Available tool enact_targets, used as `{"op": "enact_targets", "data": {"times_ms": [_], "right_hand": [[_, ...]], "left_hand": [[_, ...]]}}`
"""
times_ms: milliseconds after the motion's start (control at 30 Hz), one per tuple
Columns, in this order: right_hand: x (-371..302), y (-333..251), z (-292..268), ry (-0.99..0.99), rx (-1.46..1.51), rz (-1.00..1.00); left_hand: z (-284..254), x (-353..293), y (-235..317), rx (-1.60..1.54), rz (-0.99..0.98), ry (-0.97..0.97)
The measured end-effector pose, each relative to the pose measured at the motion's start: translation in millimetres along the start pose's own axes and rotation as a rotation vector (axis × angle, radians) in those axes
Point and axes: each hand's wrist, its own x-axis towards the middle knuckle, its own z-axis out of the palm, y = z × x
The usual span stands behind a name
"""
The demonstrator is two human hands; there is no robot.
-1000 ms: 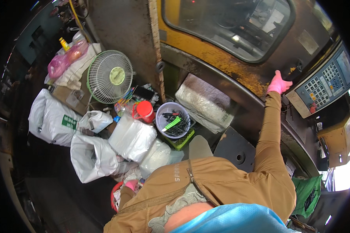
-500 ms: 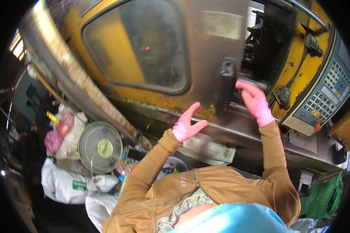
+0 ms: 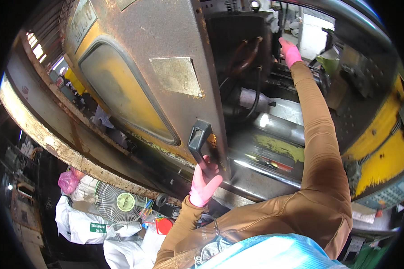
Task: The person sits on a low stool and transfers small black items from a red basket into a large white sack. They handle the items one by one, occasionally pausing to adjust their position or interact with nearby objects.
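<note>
My left hand, in a pink glove, is at the lower end of the black door handle. Its fingers overlap the handle's tip and its thumb stands apart, so the hand looks open; I cannot tell how firmly it touches. The handle sits on the worn metal sliding door of a yellow machine. My right arm stretches far into the machine's opening. At its end my right hand, also pink-gloved, is beside the edge of a dark metal block, fingers apart and nothing visible in them.
Shiny metal bars cross the opening below my right arm. Hoses hang at the dark block. A keypad panel is at right. A fan and white sacks stand at lower left, below a rusty beam.
The opening beside the door now shows much wider, and my view has shifted. My right hand has gone from near the handle deep into the machine; my left hand has come to the handle.
</note>
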Motion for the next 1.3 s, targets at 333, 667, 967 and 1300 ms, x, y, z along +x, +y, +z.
{"op": "enact_targets", "data": {"times_ms": [333, 667, 967, 1300], "right_hand": [[-38, 24, -37, 0.467, -0.077, -0.36], [-428, 39, -222, -0.135, 0.211, -0.183], [-708, 102, -440, 0.033, 0.139, 0.435], [-736, 257, -485, 1.246, 0.946, -0.013]], "left_hand": [[-18, 13, -14, 0.28, 0.025, 0.243], [-3, 15, -11, 0.031, 0.061, 0.081], [35, 4, -7, -0.038, -0.001, -0.24], [150, -27, 3, 0.032, 0.074, -0.487]]}}
